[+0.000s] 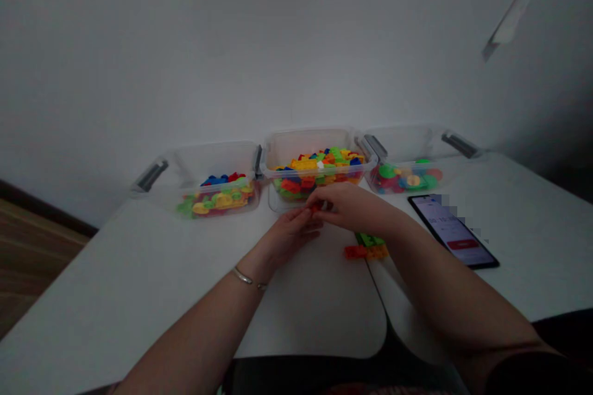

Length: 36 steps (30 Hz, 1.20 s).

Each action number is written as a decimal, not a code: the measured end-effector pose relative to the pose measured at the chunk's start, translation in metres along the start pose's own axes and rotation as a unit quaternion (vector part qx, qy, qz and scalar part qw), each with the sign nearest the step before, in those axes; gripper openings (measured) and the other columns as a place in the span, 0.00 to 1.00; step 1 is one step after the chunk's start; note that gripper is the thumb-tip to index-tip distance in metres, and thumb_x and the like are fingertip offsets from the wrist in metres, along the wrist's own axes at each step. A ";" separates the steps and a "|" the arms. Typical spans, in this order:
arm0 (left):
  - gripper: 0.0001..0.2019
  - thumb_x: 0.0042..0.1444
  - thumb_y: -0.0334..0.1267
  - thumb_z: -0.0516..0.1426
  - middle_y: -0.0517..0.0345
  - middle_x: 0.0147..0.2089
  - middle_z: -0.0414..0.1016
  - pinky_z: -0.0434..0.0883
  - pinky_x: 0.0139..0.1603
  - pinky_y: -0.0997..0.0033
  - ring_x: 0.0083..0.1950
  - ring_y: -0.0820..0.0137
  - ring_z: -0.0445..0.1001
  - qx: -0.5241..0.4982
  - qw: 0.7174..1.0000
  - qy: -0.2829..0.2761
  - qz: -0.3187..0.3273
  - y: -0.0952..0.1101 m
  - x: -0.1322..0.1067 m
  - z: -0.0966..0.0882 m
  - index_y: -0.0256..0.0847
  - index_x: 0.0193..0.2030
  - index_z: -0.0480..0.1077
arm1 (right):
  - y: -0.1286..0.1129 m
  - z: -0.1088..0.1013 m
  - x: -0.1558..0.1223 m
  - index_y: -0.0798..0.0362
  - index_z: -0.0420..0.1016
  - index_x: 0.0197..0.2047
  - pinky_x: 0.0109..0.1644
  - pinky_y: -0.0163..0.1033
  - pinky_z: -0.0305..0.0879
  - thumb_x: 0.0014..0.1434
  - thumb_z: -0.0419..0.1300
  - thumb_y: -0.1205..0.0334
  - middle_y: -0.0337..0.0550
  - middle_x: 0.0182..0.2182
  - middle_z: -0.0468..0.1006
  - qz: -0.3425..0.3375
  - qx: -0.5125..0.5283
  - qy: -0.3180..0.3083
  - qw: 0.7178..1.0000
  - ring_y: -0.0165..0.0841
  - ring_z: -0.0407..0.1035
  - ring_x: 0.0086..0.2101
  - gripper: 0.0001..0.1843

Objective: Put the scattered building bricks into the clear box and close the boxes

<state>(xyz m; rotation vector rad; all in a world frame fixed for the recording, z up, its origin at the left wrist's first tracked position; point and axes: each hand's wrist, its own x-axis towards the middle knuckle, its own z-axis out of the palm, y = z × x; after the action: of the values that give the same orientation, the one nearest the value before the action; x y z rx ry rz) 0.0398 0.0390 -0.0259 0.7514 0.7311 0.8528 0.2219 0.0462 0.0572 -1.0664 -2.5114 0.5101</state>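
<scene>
I am watching from far away through the head camera, and the small red brick (316, 206) is at the centre of my view. It is between the fingertips of both hands, just in front of the middle bin and above the worktop (162, 259). The fingers cover most of it, so I cannot tell well which way it points or how its long axis lies.

The left hand (290, 234), with a thin bracelet (243, 276) on the wrist, comes from the lower left. The right hand (352, 207) reaches across from the lower right and is over it. The two hands are close together and both pinch the red brick.

Behind the hands stand three clear plastic bins in one row. The left bin (222, 160) has blue, yellow, green and red bricks, and the middle bin (315, 145) is full of mixed colour bricks. The right bin (403, 145) has round green and red pieces.

Just beside the right forearm, a short row of joined bricks (365, 248) lies on the worktop, with its long axis going nearly left to right. A phone (451, 231) lies to the right of it, and its top end points away from the person.
</scene>
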 end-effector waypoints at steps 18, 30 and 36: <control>0.10 0.51 0.40 0.69 0.58 0.35 0.79 0.71 0.43 0.69 0.36 0.72 0.77 -0.019 0.998 0.059 0.027 0.004 -0.002 0.008 0.39 0.37 0.76 | 0.043 -0.046 -0.018 0.47 0.84 0.40 0.52 0.50 0.75 0.61 0.59 0.63 0.44 0.45 0.84 0.063 -0.012 0.413 0.908 0.40 0.78 0.46 0.10; 0.16 0.50 0.46 0.69 0.56 0.36 0.78 0.68 0.49 0.66 0.39 0.70 0.74 0.142 0.988 0.013 0.058 -0.007 0.000 0.008 0.39 0.39 0.76 | 0.050 -0.023 0.000 0.52 0.83 0.41 0.66 0.58 0.59 0.66 0.50 0.64 0.48 0.44 0.84 0.115 -0.166 0.286 0.937 0.43 0.76 0.48 0.18; 0.12 0.59 0.41 0.60 0.49 0.51 0.78 0.69 0.57 0.58 0.51 0.62 0.75 0.390 0.904 -0.057 0.167 -0.009 -0.005 0.010 0.42 0.49 0.75 | 0.039 -0.017 0.001 0.55 0.82 0.40 0.68 0.61 0.51 0.68 0.46 0.64 0.52 0.44 0.84 0.128 -0.214 0.242 0.938 0.45 0.73 0.52 0.21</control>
<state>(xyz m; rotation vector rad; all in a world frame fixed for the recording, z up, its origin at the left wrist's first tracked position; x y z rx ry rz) 0.0491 0.0282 -0.0271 1.6712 0.8555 0.8029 0.2533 0.0753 0.0545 -1.4739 -2.0911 -0.2378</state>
